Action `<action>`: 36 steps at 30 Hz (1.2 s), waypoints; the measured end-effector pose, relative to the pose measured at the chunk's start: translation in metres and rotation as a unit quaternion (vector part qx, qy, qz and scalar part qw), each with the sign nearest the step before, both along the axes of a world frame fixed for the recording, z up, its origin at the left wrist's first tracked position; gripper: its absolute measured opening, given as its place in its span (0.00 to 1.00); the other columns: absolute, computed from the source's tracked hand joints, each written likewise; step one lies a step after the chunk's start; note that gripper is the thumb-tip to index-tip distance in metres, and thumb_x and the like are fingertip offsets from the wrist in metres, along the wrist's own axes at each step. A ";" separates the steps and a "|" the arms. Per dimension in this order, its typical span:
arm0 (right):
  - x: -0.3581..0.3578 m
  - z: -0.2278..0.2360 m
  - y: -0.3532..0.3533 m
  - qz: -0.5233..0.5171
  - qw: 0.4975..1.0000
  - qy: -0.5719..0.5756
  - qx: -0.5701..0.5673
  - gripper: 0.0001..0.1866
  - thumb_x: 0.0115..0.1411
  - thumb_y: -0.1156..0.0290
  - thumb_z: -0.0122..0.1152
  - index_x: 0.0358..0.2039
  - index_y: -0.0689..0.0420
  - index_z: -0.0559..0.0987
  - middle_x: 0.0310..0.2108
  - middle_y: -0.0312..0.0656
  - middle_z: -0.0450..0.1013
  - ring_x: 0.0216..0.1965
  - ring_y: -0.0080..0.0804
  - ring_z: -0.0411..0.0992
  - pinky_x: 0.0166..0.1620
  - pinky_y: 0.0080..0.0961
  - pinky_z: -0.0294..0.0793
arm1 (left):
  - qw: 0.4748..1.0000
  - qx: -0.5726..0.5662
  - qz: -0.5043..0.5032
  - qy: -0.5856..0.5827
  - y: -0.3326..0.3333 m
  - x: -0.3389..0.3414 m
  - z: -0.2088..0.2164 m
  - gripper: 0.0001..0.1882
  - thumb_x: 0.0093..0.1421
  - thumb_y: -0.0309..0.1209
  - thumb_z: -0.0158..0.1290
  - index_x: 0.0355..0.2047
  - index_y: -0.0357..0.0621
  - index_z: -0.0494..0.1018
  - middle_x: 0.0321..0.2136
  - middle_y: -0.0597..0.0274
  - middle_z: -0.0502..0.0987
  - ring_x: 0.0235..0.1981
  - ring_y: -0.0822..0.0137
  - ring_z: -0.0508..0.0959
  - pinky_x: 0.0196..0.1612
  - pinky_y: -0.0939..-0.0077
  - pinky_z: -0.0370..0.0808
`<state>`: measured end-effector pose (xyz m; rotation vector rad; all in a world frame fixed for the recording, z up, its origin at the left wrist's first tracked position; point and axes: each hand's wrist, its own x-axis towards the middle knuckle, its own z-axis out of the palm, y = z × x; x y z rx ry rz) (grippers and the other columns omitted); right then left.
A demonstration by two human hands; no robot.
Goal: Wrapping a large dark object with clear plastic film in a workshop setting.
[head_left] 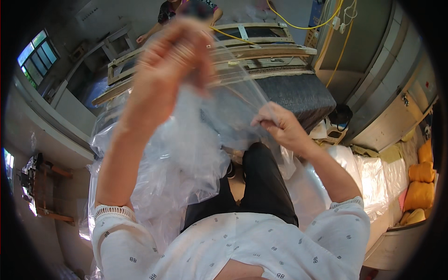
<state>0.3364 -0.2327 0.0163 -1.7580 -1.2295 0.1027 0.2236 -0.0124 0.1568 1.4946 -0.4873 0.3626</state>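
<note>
My left hand (172, 65) is raised in front of the frame and blurred by motion. Its fingers look curled, closed on clear plastic film (233, 95). Lower and to the right, my right hand (280, 123) pinches the same film between thumb and fingers. A straight edge of it runs taut from one hand to the other. Below my left hand the film hangs in cloudy folds. A large crumpled heap of clear plastic (172, 172) lies to the left of my legs; where the held piece ends and the heap begins, I cannot tell.
Ahead stands a bench with wooden slats (261, 51) and a dark grey covered block (296, 95). Another person (165, 11) is behind it. Yellow cables (305, 27) hang at the right. Plastic-wrapped packs (373, 182) and orange bundles (420, 186) lie at my right.
</note>
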 end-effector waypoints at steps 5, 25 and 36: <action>0.026 -0.148 -0.058 -0.168 0.977 -0.024 -0.130 0.09 0.49 0.75 0.49 0.31 0.56 0.75 0.31 0.47 0.70 0.36 0.45 0.69 0.39 0.35 0.68 | 0.771 0.274 0.419 -0.393 0.056 0.014 0.034 0.07 0.59 0.31 0.48 0.37 0.48 0.73 0.25 0.71 0.72 0.25 0.82 0.69 0.28 0.92 0.66; 0.247 0.059 -0.269 -0.428 0.865 -0.123 0.232 0.19 0.61 0.66 0.40 0.50 0.61 0.65 0.51 0.43 0.62 0.50 0.30 0.62 0.52 0.24 0.61 | 0.837 0.479 0.234 0.124 0.111 -0.073 -0.231 0.22 0.34 0.22 0.56 0.36 0.41 0.72 0.34 0.50 0.75 0.37 0.52 0.75 0.40 0.69 0.71; 0.200 -0.090 -0.090 -0.372 0.858 -0.281 -0.214 0.35 0.51 0.58 0.55 0.57 0.58 0.57 0.61 0.47 0.46 0.59 0.48 0.50 0.55 0.41 0.54 | 0.753 0.373 0.350 0.414 0.213 -0.254 -0.385 0.13 0.59 0.31 0.42 0.43 0.38 0.67 0.38 0.57 0.71 0.41 0.62 0.70 0.48 0.67 0.62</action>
